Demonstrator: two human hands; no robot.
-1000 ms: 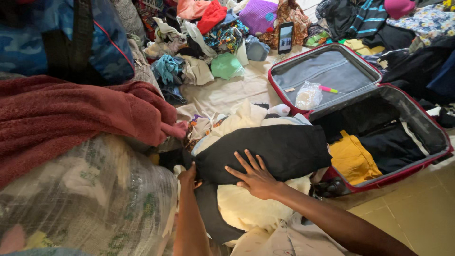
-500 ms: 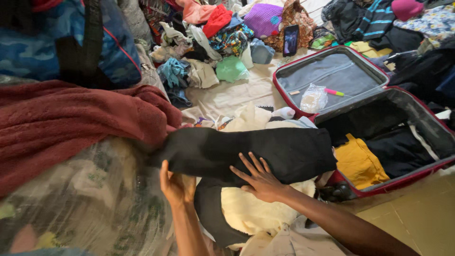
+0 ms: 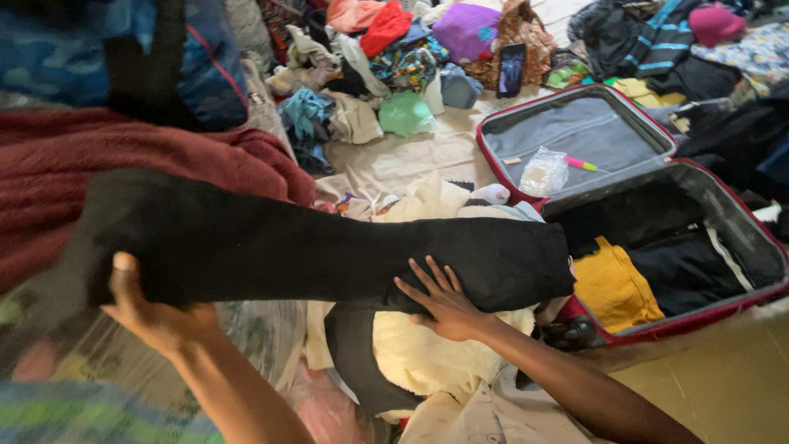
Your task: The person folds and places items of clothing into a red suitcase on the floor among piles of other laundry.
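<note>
A long black garment [image 3: 312, 247] lies stretched across a heap of clothes in front of me. My left hand [image 3: 148, 312] grips its left end and holds it out over a clear plastic-wrapped bundle [image 3: 246, 329]. My right hand [image 3: 440, 300] rests flat, fingers spread, on the garment's right part, over a cream cloth [image 3: 419, 353]. The garment's right end reaches the edge of an open red suitcase [image 3: 699, 316].
The suitcase holds a yellow garment [image 3: 612, 284] and dark clothes; its lid [image 3: 575, 131] carries a plastic bag and a pink pen. A maroon blanket [image 3: 164, 156] lies at left. Piled clothes and a phone [image 3: 511, 70] fill the back. Tiled floor [image 3: 731, 386] at lower right.
My left hand has pulled the black garment's left end far out to the left, unfolding it to full length. My right hand stayed pressed on its right part.
</note>
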